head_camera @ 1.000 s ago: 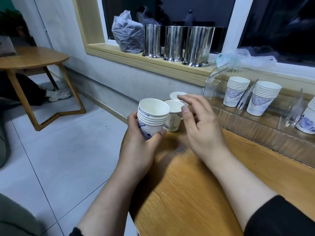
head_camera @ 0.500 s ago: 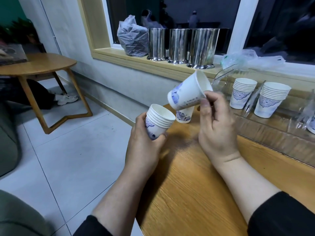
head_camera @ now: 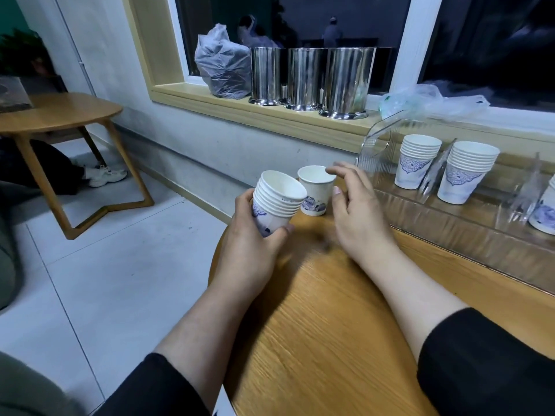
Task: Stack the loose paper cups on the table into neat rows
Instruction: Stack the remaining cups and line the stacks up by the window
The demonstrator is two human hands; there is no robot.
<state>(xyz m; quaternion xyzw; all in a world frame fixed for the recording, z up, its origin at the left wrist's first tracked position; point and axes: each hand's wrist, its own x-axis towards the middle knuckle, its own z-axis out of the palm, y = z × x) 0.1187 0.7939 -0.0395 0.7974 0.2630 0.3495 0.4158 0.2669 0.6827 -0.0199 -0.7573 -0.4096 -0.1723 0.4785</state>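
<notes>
My left hand grips a nested stack of white paper cups with blue flower prints, tilted to the right above the table's left end. One loose cup stands upright on the wooden table just behind the stack. My right hand hovers beside that cup with fingers spread and holds nothing. Two finished stacks stand in a clear plastic tray at the right, and part of a third stack shows at the frame's edge.
Three steel canisters and a grey plastic bag sit on the window sill. A crumpled clear bag lies further right. A round wooden side table stands on the tiled floor at left, with someone's shoe under it.
The cup my right hand was holding tilted in the air is now on the stack in my left hand. My right hand has let go and opened near the remaining loose cup.
</notes>
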